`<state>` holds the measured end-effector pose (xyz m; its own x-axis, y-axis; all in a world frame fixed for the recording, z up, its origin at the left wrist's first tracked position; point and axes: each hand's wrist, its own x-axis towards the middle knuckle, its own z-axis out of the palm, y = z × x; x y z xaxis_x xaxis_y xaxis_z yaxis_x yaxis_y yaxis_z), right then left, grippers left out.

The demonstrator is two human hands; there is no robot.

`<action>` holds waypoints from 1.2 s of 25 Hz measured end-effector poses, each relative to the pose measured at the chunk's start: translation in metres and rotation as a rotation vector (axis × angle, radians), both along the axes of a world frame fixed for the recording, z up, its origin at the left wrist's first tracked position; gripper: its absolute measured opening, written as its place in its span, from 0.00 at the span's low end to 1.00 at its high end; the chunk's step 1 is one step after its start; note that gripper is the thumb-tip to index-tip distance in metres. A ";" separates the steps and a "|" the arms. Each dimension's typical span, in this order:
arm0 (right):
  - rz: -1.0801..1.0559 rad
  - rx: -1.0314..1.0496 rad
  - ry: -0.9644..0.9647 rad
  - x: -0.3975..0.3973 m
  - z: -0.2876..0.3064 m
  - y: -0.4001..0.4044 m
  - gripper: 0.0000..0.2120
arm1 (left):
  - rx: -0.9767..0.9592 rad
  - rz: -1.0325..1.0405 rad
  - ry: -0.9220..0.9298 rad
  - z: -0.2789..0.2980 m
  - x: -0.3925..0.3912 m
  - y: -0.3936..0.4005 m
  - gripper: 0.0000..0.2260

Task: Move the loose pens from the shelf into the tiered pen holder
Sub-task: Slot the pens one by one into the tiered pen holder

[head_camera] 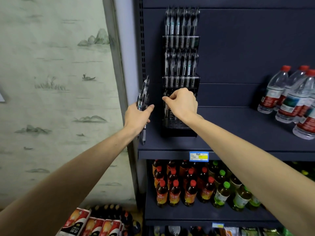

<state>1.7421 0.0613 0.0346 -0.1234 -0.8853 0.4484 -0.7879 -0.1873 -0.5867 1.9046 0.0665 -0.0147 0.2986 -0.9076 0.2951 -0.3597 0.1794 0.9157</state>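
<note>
From my head camera, looking forward and down, both my bare arms reach toward a dark blue shelf. My left hand is wrapped around a bundle of pens; they stand almost upright in my fist, clear tops fanning above my fingers and tips poking out below my wrist, just left of the shelf's edge. My right hand is at the lowest tier of the tiered pen holder, thumb and forefinger pinched together on the top of a single pen that stands in that tier's left side (how deep it sits in its hole I cannot tell, my hand covers much of the tier).

The holder is black, standing on the shelf against the back panel. Its top two tiers are packed with upright pens. The bottom tier shows a perforated face below my hand.

Further right on the same shelf stand clear water bottles with red caps and labels, well apart from the holder. A blue and yellow price tag hangs on the shelf's front edge. On the shelf below are red-capped tea bottles and green-capped bottles. Left of the rack is a wall with pale landscape wallpaper.
</note>
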 end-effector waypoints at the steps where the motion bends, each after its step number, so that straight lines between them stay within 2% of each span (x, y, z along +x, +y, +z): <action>1: -0.005 0.004 0.012 0.001 0.002 0.002 0.16 | 0.016 -0.023 -0.010 -0.001 -0.001 0.001 0.09; 4: -0.010 0.006 0.129 0.000 0.009 0.003 0.19 | 0.036 -0.087 -0.032 0.001 -0.003 0.007 0.09; 7: -0.015 0.000 0.269 0.004 0.015 0.008 0.16 | 0.019 -0.099 -0.047 0.006 -0.008 0.013 0.09; 9: 0.002 0.046 0.267 0.005 0.019 0.008 0.16 | 0.021 -0.099 -0.069 0.008 -0.011 0.018 0.09; 12: 0.044 0.121 0.155 0.000 0.024 0.010 0.17 | 0.021 -0.109 -0.108 0.010 -0.011 0.022 0.11; 15: 0.084 -0.058 -0.033 -0.007 0.030 0.021 0.17 | 0.011 -0.115 -0.136 0.014 -0.012 0.023 0.13; 18: 0.330 -0.035 -0.318 -0.009 0.039 0.028 0.21 | 0.015 -0.137 -0.166 0.017 -0.019 0.024 0.11; 20: 0.411 -0.010 -0.397 -0.011 0.039 0.028 0.13 | 0.019 -0.149 -0.176 0.017 -0.026 0.026 0.11; 22: 0.371 -0.042 -0.471 -0.017 0.042 0.026 0.08 | 0.032 -0.142 -0.184 0.014 -0.029 0.026 0.12; 25: 0.193 -0.150 -0.578 -0.038 0.056 0.020 0.07 | 0.047 -0.106 -0.166 0.008 -0.026 0.025 0.14; 27: 0.095 -0.177 -0.518 -0.052 0.062 0.013 0.08 | 0.044 -0.080 -0.085 0.005 -0.024 0.021 0.14; 30: 0.041 -0.177 -0.274 -0.057 0.053 0.010 0.08 | 0.017 -0.021 0.053 0.004 -0.021 0.010 0.12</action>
<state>1.6855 0.0713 0.0874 -0.2270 -0.8031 0.5509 -0.5948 -0.3336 -0.7314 1.8832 0.0766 -0.0102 0.2942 -0.9186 0.2640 -0.3069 0.1708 0.9363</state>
